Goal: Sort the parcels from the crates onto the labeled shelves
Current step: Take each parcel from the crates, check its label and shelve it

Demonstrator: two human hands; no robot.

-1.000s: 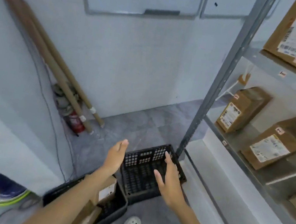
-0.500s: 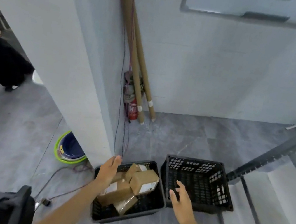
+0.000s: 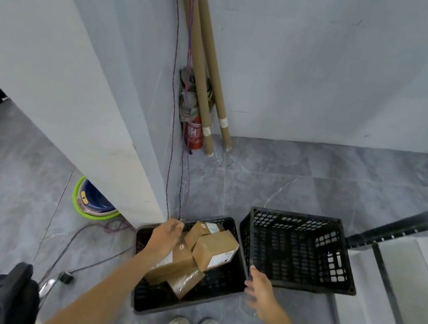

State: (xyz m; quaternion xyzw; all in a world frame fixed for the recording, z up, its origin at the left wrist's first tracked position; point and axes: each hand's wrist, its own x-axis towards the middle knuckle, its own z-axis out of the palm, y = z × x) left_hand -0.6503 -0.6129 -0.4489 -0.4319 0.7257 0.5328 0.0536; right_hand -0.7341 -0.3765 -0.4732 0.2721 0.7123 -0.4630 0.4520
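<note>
On the floor (image 3: pixel 261 175), crate (image 3: pixel 216 282) of brown parcels (image 3: pixel 216 249), left hand (image 3: pixel 166 235) above, fingers loose, right hand (image 3: pixel 260 288) seemingly spread

Matt brown cardboard parcels (image 3: pixel 214 248), black perforated plastic crates (image 3: pixel 296 252), polished grey stone-look floor (image 3: pixel 288 179), cardboard tubes (image 3: pixel 204 56)

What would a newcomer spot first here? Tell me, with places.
Two black crates stand side by side: the left crate heaped with brown parcels, the right crate empty. The left hand hovers over the parcels, the right hand by the empty crate's near corner. Cardboard tubes lean in the wall corner behind.
</note>
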